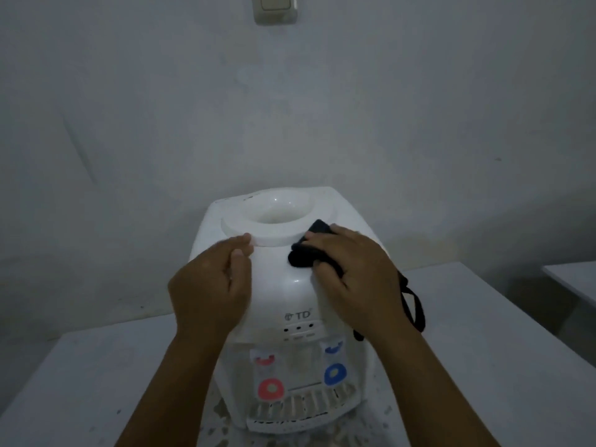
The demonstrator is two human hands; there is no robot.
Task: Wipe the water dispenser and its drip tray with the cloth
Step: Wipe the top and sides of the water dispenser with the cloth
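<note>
1. Water dispenser (283, 285), white, stands on a pale table (483, 350) against the wall; its drip tray (300, 411) sits at the front base.
2. Right hand (354, 272) presses a black cloth (306, 253) onto the dispenser's top, fingers curled over it.
3. Left hand (213, 285) rests on the top's left side, fingers loosely bent, holding nothing.

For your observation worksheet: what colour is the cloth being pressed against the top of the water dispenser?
Black. The cloth shows best in the head view, under the right hand.

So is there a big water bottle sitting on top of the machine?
No, the round bottle seat on the water dispenser is open and bare, while the right hand presses the black cloth beside it.
</note>
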